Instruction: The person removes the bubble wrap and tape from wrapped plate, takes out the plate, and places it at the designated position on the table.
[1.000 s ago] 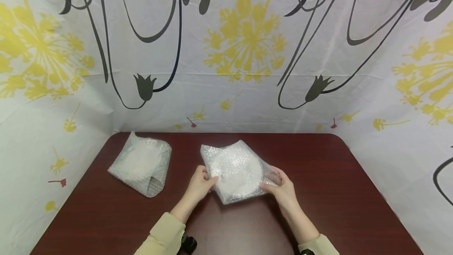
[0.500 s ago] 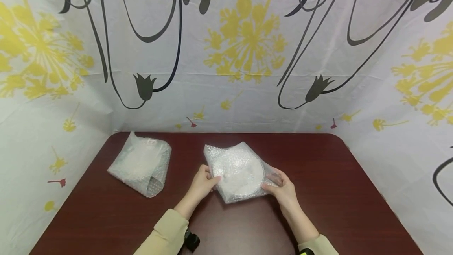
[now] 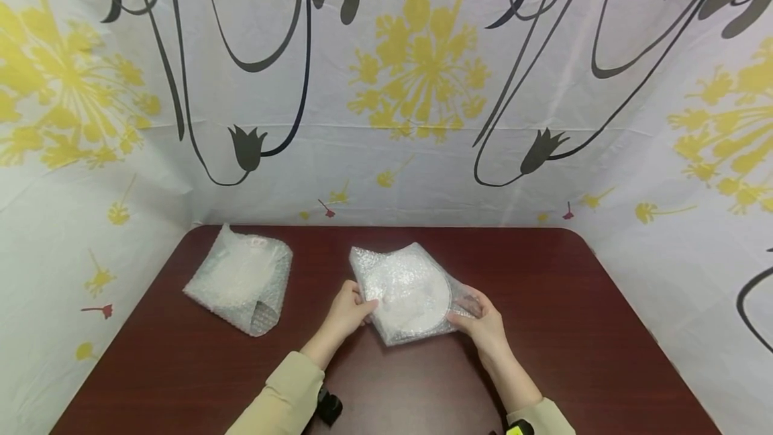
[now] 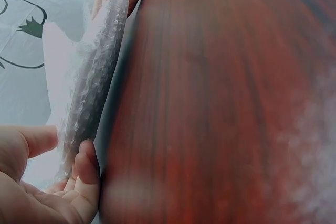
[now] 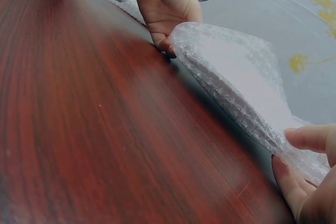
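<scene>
Both hands hold a flat bubble-wrap packet (image 3: 407,294) with a round white disc-like thing showing through it, over the middle of the table. At its left edge my left hand (image 3: 345,311) pinches it, thumb on top and fingers beneath. My right hand (image 3: 483,327) grips the loose wrap at the right side, thumb over the front. In the left wrist view the packet (image 4: 92,82) is seen edge-on, bubbles along its side, tilted over the tabletop. The right wrist view shows the packet's thick edge (image 5: 226,87) between the two hands. The disc's exact kind is hidden by the wrap.
A second bubble-wrapped packet (image 3: 241,280) lies on the left of the dark red wooden table (image 3: 543,287), one corner curled open. Patterned white cloth (image 3: 417,180) stands behind the table and along its sides.
The packet and my left hand have shifted slightly to the right. My right hand keeps nearly the same place and grip. The other packet has not moved.
</scene>
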### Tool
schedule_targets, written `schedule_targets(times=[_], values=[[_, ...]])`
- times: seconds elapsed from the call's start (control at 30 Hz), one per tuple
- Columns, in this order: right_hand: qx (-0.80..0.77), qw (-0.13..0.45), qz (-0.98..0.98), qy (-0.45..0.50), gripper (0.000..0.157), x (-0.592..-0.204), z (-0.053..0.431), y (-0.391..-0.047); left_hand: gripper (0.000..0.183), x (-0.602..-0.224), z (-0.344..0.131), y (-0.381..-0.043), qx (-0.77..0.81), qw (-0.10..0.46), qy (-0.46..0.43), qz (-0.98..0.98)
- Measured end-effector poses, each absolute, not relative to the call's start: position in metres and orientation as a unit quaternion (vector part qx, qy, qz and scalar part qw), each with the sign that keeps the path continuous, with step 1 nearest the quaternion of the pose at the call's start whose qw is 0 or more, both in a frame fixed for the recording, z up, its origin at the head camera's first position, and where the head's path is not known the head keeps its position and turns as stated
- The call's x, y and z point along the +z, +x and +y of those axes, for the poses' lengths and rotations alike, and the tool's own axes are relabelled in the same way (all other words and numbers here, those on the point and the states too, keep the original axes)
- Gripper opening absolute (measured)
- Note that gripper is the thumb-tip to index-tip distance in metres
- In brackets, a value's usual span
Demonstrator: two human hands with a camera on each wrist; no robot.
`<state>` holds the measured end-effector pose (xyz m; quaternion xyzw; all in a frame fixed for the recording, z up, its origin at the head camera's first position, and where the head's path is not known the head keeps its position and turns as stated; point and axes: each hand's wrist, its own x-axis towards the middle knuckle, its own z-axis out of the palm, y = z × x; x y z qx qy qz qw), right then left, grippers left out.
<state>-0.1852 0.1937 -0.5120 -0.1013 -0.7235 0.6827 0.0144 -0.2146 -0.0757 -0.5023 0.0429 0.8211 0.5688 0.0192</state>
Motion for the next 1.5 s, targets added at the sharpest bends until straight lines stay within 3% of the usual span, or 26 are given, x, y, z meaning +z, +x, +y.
schedule_targets(times=[1.3, 1.5], values=[[0.606, 0.019, -0.794, -0.052, 0.067, -0.506, 0.202, -0.187, 0.036, -0.504, -0.081, -0.222, 0.618, 0.104, 0.026, 0.779], [0.541, 0.007, -0.84, -0.031, 0.058, -0.5, 0.21, -0.19, 0.038, -0.505, -0.082, -0.222, 0.637, 0.102, 0.014, 0.764]])
